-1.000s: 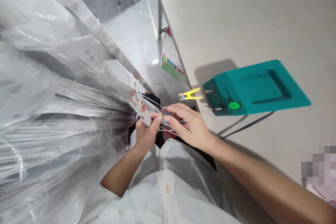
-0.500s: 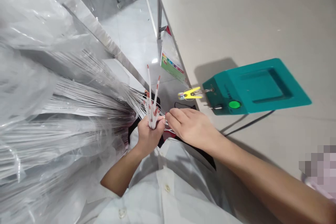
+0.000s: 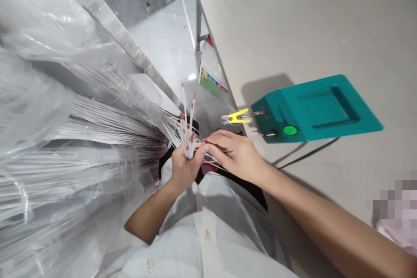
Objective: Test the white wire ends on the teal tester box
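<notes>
My left hand (image 3: 186, 168) is closed round a bunch of thin white wires (image 3: 189, 145), whose reddish tips stick up above the fist at differing heights. Against the left thumb and forefinger, my right hand (image 3: 237, 156) pinches with its thumb and fingertips. Whatever lies in that pinch is too small and too covered to make out. Several loose white wires pass below the right fingers, over my lap. To the right of my hands, on the table, sits a teal device (image 3: 316, 110) with a green button (image 3: 290, 130) and a yellow clip (image 3: 239, 116) at its front.
Long bundles of white wires (image 3: 107, 119) under clear plastic sheeting (image 3: 35, 21) fill the left side, along a wrapped rail (image 3: 130, 50). The pale table (image 3: 293, 21) spans the right. A printed carton (image 3: 213, 74) stands beneath its edge. A black cable (image 3: 309, 152) trails behind the device.
My right hand has turned a little, its fingers opening out from a tighter curl while the tips stay at the left thumb. The left hand keeps the wire bunch almost in place.
</notes>
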The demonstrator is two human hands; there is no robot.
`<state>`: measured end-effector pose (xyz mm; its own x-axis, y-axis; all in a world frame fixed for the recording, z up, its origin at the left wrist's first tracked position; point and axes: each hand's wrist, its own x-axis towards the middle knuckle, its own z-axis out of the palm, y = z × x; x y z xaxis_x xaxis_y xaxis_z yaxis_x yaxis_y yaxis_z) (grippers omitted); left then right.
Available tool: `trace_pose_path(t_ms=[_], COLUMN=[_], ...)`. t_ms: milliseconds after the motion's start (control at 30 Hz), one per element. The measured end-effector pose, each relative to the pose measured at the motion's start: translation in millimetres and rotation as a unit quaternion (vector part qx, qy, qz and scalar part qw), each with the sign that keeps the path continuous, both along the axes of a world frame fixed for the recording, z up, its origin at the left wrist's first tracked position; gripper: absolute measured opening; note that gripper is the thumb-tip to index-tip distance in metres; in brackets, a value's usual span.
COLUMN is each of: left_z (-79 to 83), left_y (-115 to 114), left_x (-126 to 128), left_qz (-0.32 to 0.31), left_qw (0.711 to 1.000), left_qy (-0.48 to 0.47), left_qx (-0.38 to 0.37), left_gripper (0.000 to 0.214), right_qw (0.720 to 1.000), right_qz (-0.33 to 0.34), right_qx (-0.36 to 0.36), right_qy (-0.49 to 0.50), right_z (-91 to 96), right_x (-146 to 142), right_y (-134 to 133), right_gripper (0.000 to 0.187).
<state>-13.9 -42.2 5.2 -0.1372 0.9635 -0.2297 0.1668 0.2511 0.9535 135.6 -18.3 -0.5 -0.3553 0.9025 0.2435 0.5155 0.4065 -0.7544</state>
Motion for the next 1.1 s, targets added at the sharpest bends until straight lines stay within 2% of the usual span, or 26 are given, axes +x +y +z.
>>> trace_pose_path(t_ms=[100, 200, 267, 400, 467, 533, 667, 800, 933, 1100], left_z=[-7.7, -13.0, -13.2, -7.5, -4.2, -2.2, -3.2, -5.0, -4.7, -2.5], left_y=[0, 4, 7, 16, 22, 27, 35, 40, 45, 48], left_x=[-3, -8, -9, -2, 2, 5, 10, 15, 23, 34], left_qz=[-0.054, -0.110, -0.098, -0.038, -0.028, -0.041, -0.083, -0.088, -0.067, -0.034], left_qw=[0.998, 0.992, 0.993, 0.995, 0.993, 0.993, 0.990, 0.985, 0.986, 0.986], left_qy=[-0.023, -0.029, -0.024, -0.059, -0.086, -0.097, -0.107, -0.139, -0.149, -0.150], left_qx=[-0.024, -0.052, -0.058, -0.071, -0.071, -0.061, -0.042, -0.048, -0.041, -0.058], left_gripper=[0.016, 0.015, 0.013, 0.013, 0.026, 0.039, 0.036, 0.040, 0.044, 0.045], right_qw=[0.997, 0.980, 0.961, 0.912, 0.889, 0.870, 0.843, 0.847, 0.850, 0.844], right_qz=[0.033, 0.050, 0.033, -0.061, -0.073, -0.045, 0.019, 0.042, 0.065, 0.064], right_qx=[0.061, 0.129, 0.185, 0.314, 0.309, 0.266, 0.246, 0.223, 0.198, 0.214], right_qy=[-0.041, -0.145, -0.201, -0.256, -0.330, -0.412, -0.478, -0.480, -0.484, -0.488], right_z=[-2.2, 2.7, 11.0, 32.7, 40.2, 43.5, 44.5, 49.7, 52.1, 46.6], right_x=[2, 5, 10, 27, 39, 50, 63, 62, 58, 59], right_y=[1, 3, 4, 9, 14, 21, 36, 47, 55, 58], right_gripper=[0.022, 0.023, 0.021, 0.017, 0.028, 0.034, 0.026, 0.022, 0.019, 0.020])
